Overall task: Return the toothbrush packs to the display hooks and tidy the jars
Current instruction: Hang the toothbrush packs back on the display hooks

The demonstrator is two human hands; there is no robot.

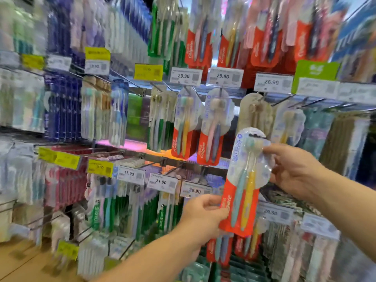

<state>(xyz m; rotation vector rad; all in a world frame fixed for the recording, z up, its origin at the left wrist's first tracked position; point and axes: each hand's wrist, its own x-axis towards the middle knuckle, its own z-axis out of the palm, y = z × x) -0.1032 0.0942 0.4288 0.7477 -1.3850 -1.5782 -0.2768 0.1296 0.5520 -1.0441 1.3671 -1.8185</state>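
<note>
I hold one red Colgate toothbrush pack upright in front of the display, with a teal and a yellow brush inside. My left hand grips its red lower edge. My right hand pinches the clear upper part near the brush heads. Matching packs hang on a hook of the middle row, up and to the left of the held one. A second pack with pink and blue brushes hangs beside them. No jars are visible.
Rows of hanging toothbrush packs fill the wall on metal hooks. Price tags line the rails. An empty-looking hook juts out right of the pink and blue pack. Green packs hang at centre. The left side is blurred.
</note>
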